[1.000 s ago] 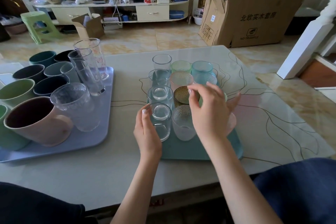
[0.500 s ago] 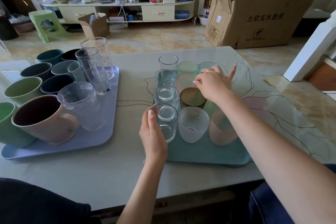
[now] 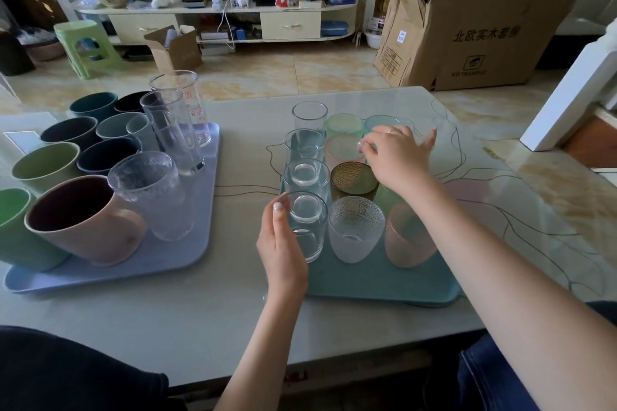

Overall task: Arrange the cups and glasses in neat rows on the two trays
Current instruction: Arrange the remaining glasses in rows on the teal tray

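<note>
Teal tray (image 3: 374,287) sits on the right half of the table (image 3: 200,320); lilac tray (image 3: 140,264) sits on the left half, well apart from it.

Teal tray, left edge: a column of four clear tumblers. The nearest clear tumbler (image 3: 305,227) stands at the tray's near-left corner. Left hand (image 3: 282,247) cups it from the left side, thumb up along the rim, fingers curved around the wall.

Middle column, near to far: frosted textured glass (image 3: 355,233), amber glass (image 3: 354,177), pale pink ribbed glass (image 3: 342,148), light green glass (image 3: 344,125).

Right column: pink frosted glass (image 3: 407,237) at the near end, partly behind the right forearm. A teal glass (image 3: 379,122) stands at the far-right corner.

Right hand (image 3: 399,160) reaches over the far-right part of the tray, fingers curled down around a clear glass (image 3: 429,133) just beside the teal glass. The palm hides most of that glass, so the exact contact of the fingers cannot be told.

Lilac tray: pink mug (image 3: 90,223) near the near edge with a green cup (image 3: 16,227) to its left, a frosted clear glass (image 3: 153,197) just right of the mug, tall clear glasses (image 3: 177,123) along the right edge. Dark blue, grey and green cups fill the left and far part, some standing off the tray's far edge.
</note>
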`<act>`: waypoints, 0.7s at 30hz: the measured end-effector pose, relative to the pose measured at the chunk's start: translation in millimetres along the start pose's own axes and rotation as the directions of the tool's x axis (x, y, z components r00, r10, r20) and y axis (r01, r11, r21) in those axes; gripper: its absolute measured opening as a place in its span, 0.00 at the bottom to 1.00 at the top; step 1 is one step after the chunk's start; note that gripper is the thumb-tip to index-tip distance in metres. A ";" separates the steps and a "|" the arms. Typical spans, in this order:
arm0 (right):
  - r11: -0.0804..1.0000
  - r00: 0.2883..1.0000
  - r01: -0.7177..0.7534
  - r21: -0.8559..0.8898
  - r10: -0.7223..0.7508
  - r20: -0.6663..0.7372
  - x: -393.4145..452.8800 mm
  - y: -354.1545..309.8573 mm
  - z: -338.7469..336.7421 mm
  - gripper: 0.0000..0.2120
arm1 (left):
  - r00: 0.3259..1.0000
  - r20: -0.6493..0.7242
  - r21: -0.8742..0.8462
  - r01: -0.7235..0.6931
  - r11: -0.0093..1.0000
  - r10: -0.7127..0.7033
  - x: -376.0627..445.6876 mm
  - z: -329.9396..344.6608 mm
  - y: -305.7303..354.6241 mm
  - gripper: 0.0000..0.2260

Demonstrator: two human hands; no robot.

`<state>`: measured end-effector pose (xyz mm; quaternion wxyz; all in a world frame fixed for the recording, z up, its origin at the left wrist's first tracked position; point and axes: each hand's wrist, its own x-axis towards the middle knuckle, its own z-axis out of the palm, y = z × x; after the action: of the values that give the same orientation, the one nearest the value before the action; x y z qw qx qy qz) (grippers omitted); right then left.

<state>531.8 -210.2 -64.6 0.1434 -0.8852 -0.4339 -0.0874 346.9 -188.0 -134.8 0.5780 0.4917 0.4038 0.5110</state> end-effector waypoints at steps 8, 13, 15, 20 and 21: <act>0.929 0.974 -0.228 0.292 0.211 0.088 -12.5 40.5 -1.1 0.17 | 1.000 0.007 0.012 0.000 1.000 0.000 -0.7 -0.1 0.7 0.14; 0.912 0.968 -0.203 0.356 0.132 0.213 -11.5 47.0 8.0 0.20 | 1.000 0.003 0.021 -0.004 1.000 0.004 0.1 -0.1 0.8 0.14; 0.901 0.972 -0.193 0.388 0.120 0.203 -10.5 43.7 8.0 0.21 | 1.000 0.002 0.022 -0.005 1.000 0.005 0.4 -0.7 0.0 0.14; 0.914 0.970 -0.207 0.348 0.144 0.198 -9.0 43.7 9.4 0.21 | 1.000 0.001 0.028 -0.007 1.000 0.007 0.5 -0.4 -0.1 0.14; 0.916 0.969 -0.211 0.341 0.150 0.197 -9.1 44.7 10.2 0.21 | 1.000 0.001 0.026 -0.009 1.000 0.009 0.3 -0.4 0.2 0.14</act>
<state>562.0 -239.7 -84.8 0.2737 -0.8845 -0.3690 0.0814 346.5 -187.7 -134.7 0.5696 0.5012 0.4077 0.5081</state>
